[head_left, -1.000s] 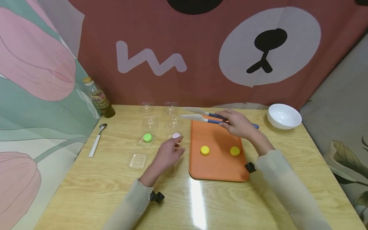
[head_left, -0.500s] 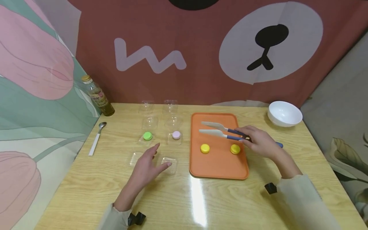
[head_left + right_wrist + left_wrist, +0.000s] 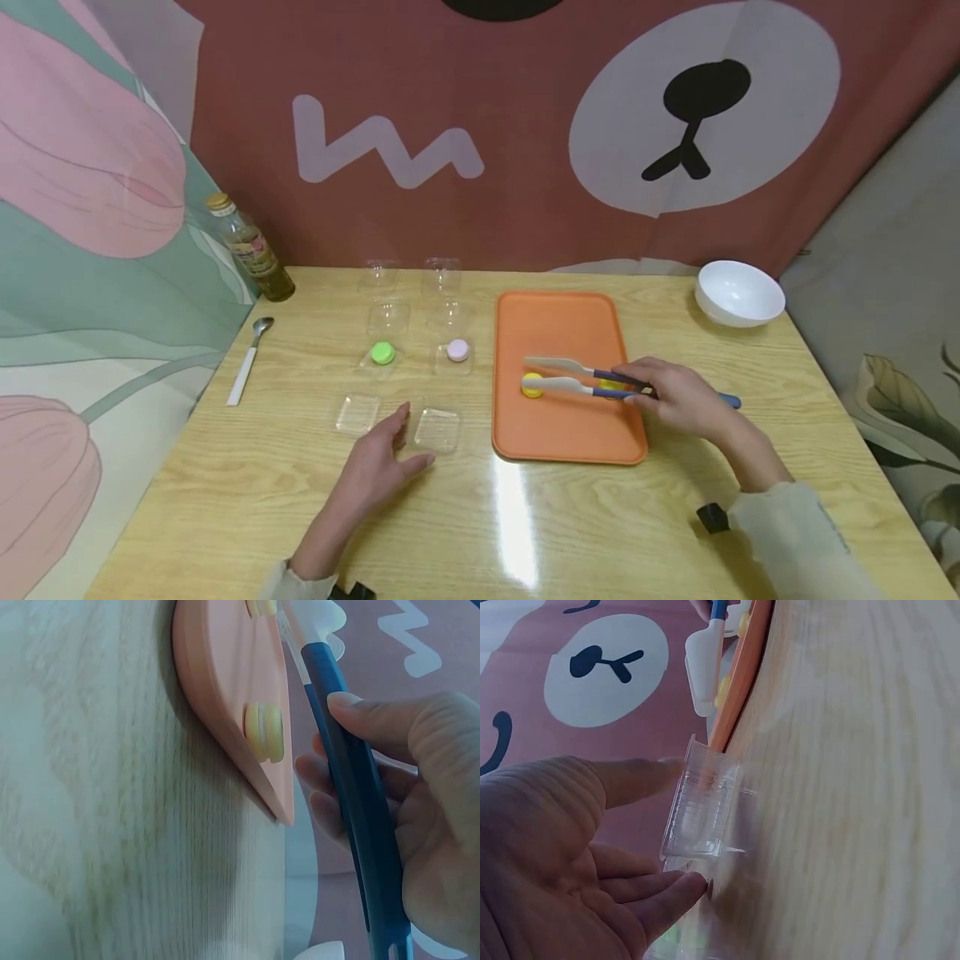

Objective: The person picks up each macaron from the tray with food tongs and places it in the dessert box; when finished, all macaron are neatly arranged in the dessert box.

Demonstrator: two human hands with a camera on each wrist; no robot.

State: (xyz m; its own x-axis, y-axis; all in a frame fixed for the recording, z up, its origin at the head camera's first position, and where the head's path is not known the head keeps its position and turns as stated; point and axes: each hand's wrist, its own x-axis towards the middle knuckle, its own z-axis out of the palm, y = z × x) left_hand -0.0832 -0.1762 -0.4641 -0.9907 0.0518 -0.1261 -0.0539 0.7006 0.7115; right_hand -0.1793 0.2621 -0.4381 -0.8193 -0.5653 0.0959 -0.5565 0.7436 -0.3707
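Note:
My right hand (image 3: 678, 398) grips blue-handled tongs (image 3: 352, 772) with white flat tips. The tongs' two arms stand apart above an orange tray (image 3: 555, 329). Their lower arm overlaps two yellow macarons (image 3: 532, 393) on the tray in the head view; in the right wrist view the nearer macaron (image 3: 264, 733) stands beside the handles. My left hand (image 3: 375, 471) is low over the table, thumb and fingers spread. Between them in the left wrist view is a clear plastic box (image 3: 701, 802), fingertips close to its edges. Another clear box base (image 3: 358, 414) lies just left of it.
A green macaron (image 3: 382, 353) and a lilac macaron (image 3: 457, 350) sit in clear bases farther back. Behind them are several clear lids (image 3: 388, 315). A spoon (image 3: 246, 371) and an oil bottle (image 3: 258, 258) are at left, a white bowl (image 3: 738, 293) at back right.
My left hand has moved back toward the front left, to the clear box. The right hand has brought the tongs right and nearer, from the tray's far edge to over the yellow macarons.

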